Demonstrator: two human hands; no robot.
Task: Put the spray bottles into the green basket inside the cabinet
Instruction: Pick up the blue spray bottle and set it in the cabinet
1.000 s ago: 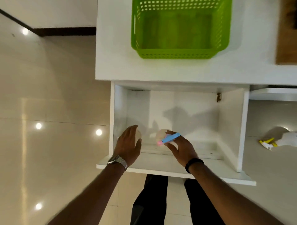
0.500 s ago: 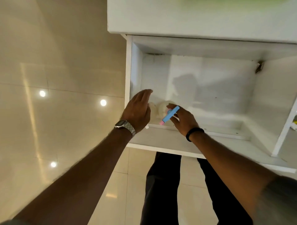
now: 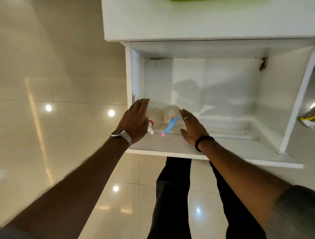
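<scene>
Left hand (image 3: pixel 136 119) and right hand (image 3: pixel 191 127), both open with fingers extended and gripping nothing, flank two spray bottles standing side by side in the front left corner of an open white cabinet compartment (image 3: pixel 221 88). The left palm lies against or just beside the red-collared bottle (image 3: pixel 154 117), whose white nozzle points toward the viewer; the right palm is just beside the blue-triggered bottle (image 3: pixel 171 113), whose trigger (image 3: pixel 169 127) ends in a pink tip. Whether either palm actually touches its bottle cannot be told. Both bottle bodies are pale and translucent. A metal watch (image 3: pixel 121 135) sits on the left wrist, a black band (image 3: pixel 202 140) on the right, and a ring on one right finger. The green basket (image 3: pixel 190 0) shows only as a sliver at the top edge, resting on the white cabinet top (image 3: pixel 187 22) above the compartment. Glossy beige floor tiles (image 3: pixel 59 85) reflect round ceiling lights. At far right, a yellow-and-white object (image 3: pixel 307 119) is only partly visible.
</scene>
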